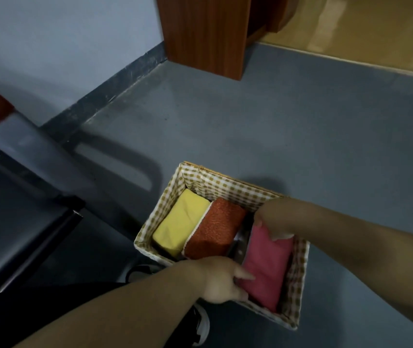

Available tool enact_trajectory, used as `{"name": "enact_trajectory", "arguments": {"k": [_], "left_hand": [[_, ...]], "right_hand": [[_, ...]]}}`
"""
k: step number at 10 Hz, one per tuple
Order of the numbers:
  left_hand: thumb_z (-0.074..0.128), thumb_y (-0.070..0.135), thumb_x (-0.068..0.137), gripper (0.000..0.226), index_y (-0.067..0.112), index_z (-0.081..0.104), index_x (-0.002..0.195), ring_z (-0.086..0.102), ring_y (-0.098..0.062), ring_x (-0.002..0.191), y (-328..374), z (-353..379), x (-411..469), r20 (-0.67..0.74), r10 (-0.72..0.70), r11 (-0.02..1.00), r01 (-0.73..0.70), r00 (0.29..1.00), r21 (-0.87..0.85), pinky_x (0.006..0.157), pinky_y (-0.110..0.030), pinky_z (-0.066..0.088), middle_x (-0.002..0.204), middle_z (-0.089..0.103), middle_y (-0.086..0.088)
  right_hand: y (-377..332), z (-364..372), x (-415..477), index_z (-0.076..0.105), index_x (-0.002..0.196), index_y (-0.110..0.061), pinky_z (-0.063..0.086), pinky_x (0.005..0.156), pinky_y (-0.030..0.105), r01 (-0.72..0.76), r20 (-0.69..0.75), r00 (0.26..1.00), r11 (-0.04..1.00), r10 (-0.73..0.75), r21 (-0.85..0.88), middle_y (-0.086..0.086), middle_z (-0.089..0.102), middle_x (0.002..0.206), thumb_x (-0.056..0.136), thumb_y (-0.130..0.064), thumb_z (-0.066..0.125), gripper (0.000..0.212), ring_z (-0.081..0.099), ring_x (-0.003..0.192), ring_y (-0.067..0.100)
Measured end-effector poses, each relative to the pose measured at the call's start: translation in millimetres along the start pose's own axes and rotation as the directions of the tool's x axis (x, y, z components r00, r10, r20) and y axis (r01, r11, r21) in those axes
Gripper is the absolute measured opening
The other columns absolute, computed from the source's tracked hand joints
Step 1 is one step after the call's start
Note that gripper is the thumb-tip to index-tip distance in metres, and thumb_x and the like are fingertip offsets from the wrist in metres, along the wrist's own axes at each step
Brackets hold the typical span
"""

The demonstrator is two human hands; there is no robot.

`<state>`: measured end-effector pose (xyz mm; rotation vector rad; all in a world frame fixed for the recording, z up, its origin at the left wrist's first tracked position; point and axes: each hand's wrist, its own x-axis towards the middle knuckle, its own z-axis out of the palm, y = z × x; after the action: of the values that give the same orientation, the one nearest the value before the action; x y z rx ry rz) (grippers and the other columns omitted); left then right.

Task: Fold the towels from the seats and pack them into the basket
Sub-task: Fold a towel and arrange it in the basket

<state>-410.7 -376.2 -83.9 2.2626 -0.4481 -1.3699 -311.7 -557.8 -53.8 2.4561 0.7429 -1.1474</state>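
Both hands, left (221,282) and right (272,223), pinch the pink towel (267,267) at its ends inside the basket (298,300); soft, light, best held by folded edges.

both hands (221,280) (272,223) grip pink towel (267,267) in basket (298,285), beside orange (214,232), yellow towels (180,222).

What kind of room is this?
Probably a waiting room or office: dark metal-framed seats by a plain wall, a wooden panel on the grey floor. The left hand and right hand hold a pink towel in the basket.
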Motion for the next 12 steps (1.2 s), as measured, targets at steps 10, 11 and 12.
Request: {"name": "enact_trajectory", "arguments": {"k": [10, 11, 12], "left_hand": [[0.08, 0.037, 0.084, 0.056, 0.03, 0.058, 0.135, 0.059, -0.018, 0.104, -341.7, 207.5, -645.4, -0.377, -0.814, 0.401, 0.042, -0.441, -0.915, 0.082, -0.031, 0.045, 0.13, 0.056, -0.002], [0.076, 0.038, 0.086, 0.055, 0.033, 0.056, 0.137, 0.056, -0.018, 0.101, -368.0, 239.3, -658.8, -0.299, -0.812, 0.351, -0.01, -0.501, -0.937, 0.085, -0.033, 0.047, 0.131, 0.05, -0.003], [0.07, 0.045, 0.088, 0.055, 0.037, 0.052, 0.14, 0.05, -0.027, 0.124, -394.2, 269.3, -657.0, -0.178, -0.811, 0.264, -0.077, -0.557, -0.961, 0.1, -0.043, 0.047, 0.138, 0.046, -0.004]], "right_hand": [[-682.3, -283.0, -97.8, 0.062, 0.131, -0.032, 0.047, 0.084, 0.023, 0.856, -0.426, 0.442, 0.513, -0.789, -0.063, -0.008, 0.059, 0.127, 0.089, -0.033, 0.074, 0.044, 0.06, 0.107, 0.011], [-743.6, -265.6, -99.1, 0.064, 0.126, -0.032, 0.049, 0.085, 0.023, 0.875, -0.369, 0.419, 0.478, -0.829, -0.079, -0.009, 0.061, 0.12, 0.086, -0.032, 0.076, 0.042, 0.062, 0.106, 0.011], [-796.6, -245.7, -95.9, 0.059, 0.131, -0.034, 0.05, 0.097, 0.026, 0.891, -0.307, 0.414, 0.451, -0.857, -0.058, -0.013, 0.061, 0.125, 0.084, -0.034, 0.076, 0.05, 0.061, 0.114, 0.013]]}}
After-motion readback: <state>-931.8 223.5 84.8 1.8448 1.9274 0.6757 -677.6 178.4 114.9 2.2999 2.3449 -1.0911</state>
